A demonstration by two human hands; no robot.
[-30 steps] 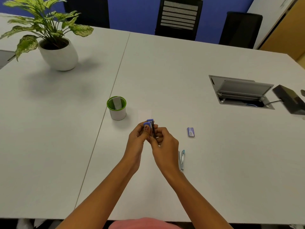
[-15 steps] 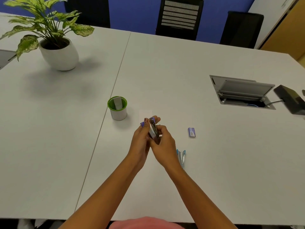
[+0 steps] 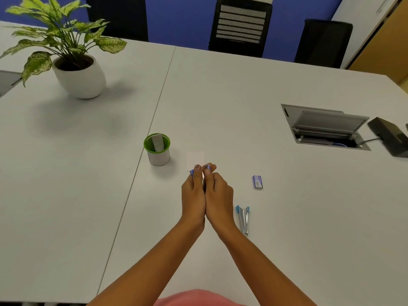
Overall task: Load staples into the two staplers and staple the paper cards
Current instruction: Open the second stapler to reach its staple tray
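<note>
My left hand (image 3: 194, 193) and my right hand (image 3: 218, 193) are pressed side by side over the table, both gripping a small purple stapler (image 3: 207, 167). Only its purple ends and a strip of metal show between my fingers. A white paper card (image 3: 195, 159) lies flat just beyond my fingertips. A second stapler with blue ends (image 3: 242, 218) lies on the table to the right of my right wrist. A small purple staple box (image 3: 257, 181) sits further right.
A white cup with a green rim (image 3: 157, 149) holds a card, left of the hands. A potted plant (image 3: 75, 69) stands far left. An open cable hatch (image 3: 324, 127) and a black box (image 3: 390, 135) lie at the right. Chairs stand behind the table.
My hands have closed together around the purple stapler, hiding most of it. Earlier it stood more exposed and tilted between my fingers.
</note>
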